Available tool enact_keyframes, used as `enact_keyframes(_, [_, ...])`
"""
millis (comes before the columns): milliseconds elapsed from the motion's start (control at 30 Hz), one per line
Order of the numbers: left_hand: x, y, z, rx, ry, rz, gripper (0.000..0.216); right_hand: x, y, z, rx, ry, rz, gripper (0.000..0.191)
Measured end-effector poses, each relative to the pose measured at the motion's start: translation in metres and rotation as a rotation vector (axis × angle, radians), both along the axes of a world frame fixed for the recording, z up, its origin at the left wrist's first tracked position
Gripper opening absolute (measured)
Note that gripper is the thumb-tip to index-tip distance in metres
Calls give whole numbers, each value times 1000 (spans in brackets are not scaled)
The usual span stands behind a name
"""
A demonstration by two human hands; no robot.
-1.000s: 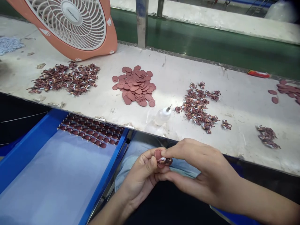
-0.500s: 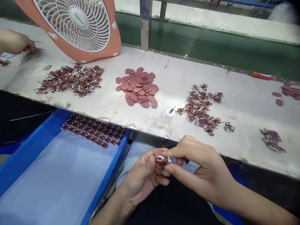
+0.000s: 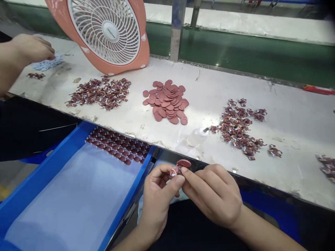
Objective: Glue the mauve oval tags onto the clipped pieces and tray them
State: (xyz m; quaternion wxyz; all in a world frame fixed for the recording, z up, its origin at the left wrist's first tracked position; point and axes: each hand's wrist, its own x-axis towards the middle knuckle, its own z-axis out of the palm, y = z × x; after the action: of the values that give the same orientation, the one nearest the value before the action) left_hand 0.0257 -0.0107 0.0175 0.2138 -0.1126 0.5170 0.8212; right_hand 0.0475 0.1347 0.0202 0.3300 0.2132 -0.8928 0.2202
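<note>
both hands meet just below the bench (image 3: 288, 115) edge, left hand (image 3: 157, 195) and right hand (image 3: 217, 195) each narrowed to a fingertip pinch on 1 brown oval disc (image 3: 183, 163) with a tiny figure (image 3: 175, 171) against it, probably so the 2 parts line up. a clear bottle (image 3: 196, 136) lies just beyond the hands, a disc pile (image 3: 167, 103) farther beyond, and a blue tray (image 3: 52, 167) left of the left hand.

desk (image 3: 288, 115): matt, scuffed, stained off-white | disc pile (image 3: 167, 103): matt, smooth, red-brown, rubbery look | held disc (image 3: 184, 163): same matt finish | fan (image 3: 110, 31): glossy plastic | tray (image 3: 52, 162): smooth blue plastic | liner (image 3: 73, 209): matt pale sheet | bottle (image 3: 196, 137): translucent plastic | post (image 3: 178, 28): dull metal
</note>
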Motion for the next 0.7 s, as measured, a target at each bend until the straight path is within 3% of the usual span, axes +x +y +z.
enact_keyframes(167, [-6,-18,-6,-151,-16,97,19,-7,-9,8,42,4,65,27])
enact_keyframes(233, [-13,-39,-17,-386,48,173,22,-6,-6,16,45,21,97,20])
enact_keyframes(300, [-23,-69,-35,-782,134,226,29,-2,1,20,54,21,112,12])
enact_keyframes(367, [-34,-102,-56,-952,120,237,33,2,11,18,75,8,97,11])
enact_keyframes(533, [-55,-154,-104,-1321,37,17,26,10,33,1,108,14,-53,27])
enact_keyframes(700, [-64,-158,-132,-1502,20,-238,27,11,39,-7,81,13,-122,36])
